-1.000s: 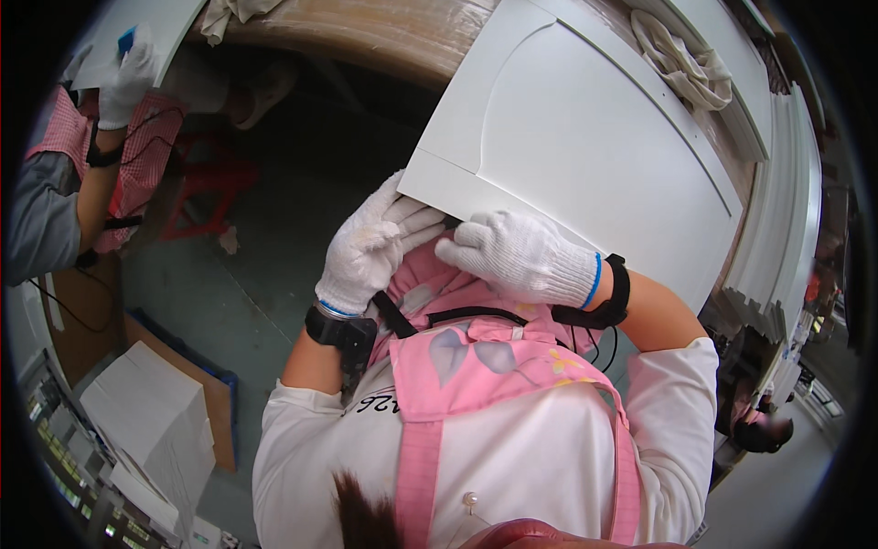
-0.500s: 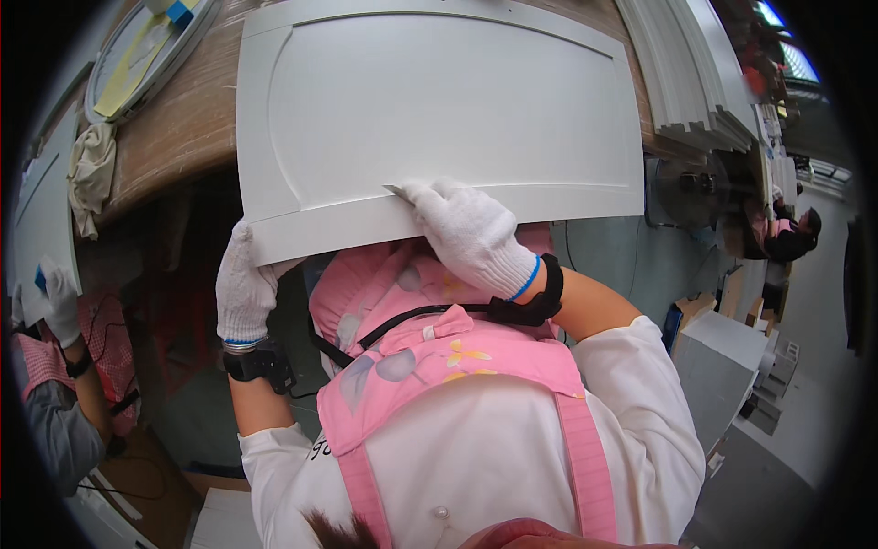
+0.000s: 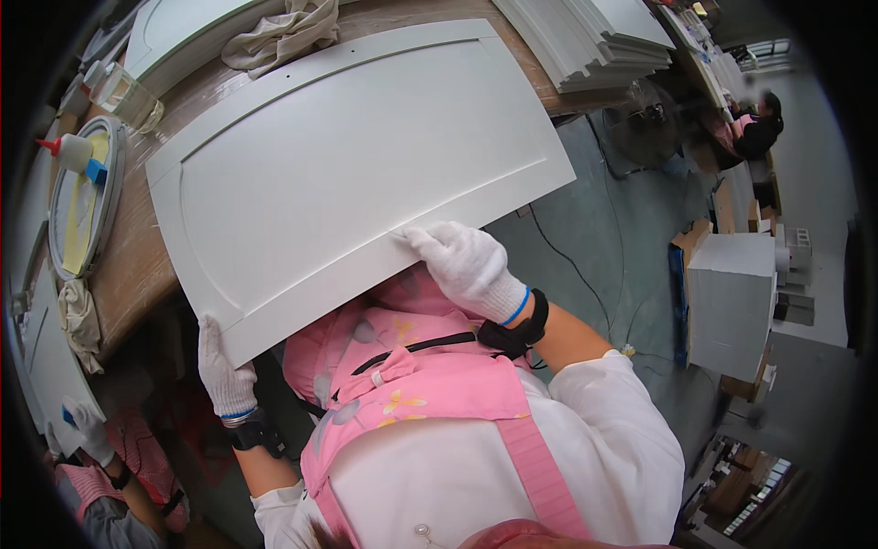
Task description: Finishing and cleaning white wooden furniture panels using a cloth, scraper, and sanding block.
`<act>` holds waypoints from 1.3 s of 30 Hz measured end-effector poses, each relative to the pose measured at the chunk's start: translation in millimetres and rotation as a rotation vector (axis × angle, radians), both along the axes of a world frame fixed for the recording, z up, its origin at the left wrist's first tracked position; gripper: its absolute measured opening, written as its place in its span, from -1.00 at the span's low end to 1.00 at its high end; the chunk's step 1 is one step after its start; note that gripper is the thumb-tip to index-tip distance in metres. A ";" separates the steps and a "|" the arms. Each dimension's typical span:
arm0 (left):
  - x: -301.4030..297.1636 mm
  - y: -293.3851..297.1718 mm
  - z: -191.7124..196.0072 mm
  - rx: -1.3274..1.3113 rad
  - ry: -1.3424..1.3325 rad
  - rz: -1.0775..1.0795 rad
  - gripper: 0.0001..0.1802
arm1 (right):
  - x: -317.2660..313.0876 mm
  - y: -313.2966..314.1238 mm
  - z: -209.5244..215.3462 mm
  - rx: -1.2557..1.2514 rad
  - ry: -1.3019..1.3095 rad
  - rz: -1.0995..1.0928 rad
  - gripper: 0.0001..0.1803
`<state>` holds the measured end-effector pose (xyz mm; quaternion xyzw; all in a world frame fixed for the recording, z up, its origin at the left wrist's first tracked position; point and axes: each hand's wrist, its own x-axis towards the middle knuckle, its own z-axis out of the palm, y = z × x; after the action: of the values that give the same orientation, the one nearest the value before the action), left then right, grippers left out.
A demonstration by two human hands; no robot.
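White panel (image 3: pixel 366 156) lies just beyond the fingers, partly over the table (image 3: pixel 137 284), long axis slanting across the body, near L to far R. L hand (image 3: pixel 229 375) grasps its near L corner, thumb on top; R hand (image 3: pixel 466 270), nearer the mid, has fingers curled at the near border, can't tell if pinching smth. No brand, label or writing legible.

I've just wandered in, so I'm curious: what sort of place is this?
Probably a workshop or small factory: a large white panel at a wooden workbench, more stacked panels on it, and a red-tipped bottle nearby.
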<state>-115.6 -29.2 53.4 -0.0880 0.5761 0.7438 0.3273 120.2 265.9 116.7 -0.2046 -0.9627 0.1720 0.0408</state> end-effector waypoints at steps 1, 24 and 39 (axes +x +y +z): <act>2.3 3.5 7.2 0.006 -0.027 -0.018 -0.56 | 4.0 7.3 -1.1 0.009 0.002 -0.015 -0.62; 6.2 -0.9 3.0 -0.042 0.040 0.078 -0.55 | 116.3 178.6 -24.1 0.235 0.109 -0.562 -0.63; 9.9 -0.4 6.1 0.004 0.024 0.065 -0.54 | 112.9 185.9 -24.9 0.294 0.104 -0.520 -0.64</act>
<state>-105.7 -29.6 59.5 -0.0973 0.5752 0.7563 0.2961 233.1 451.8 91.8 -0.4269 -0.8893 0.0247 0.1621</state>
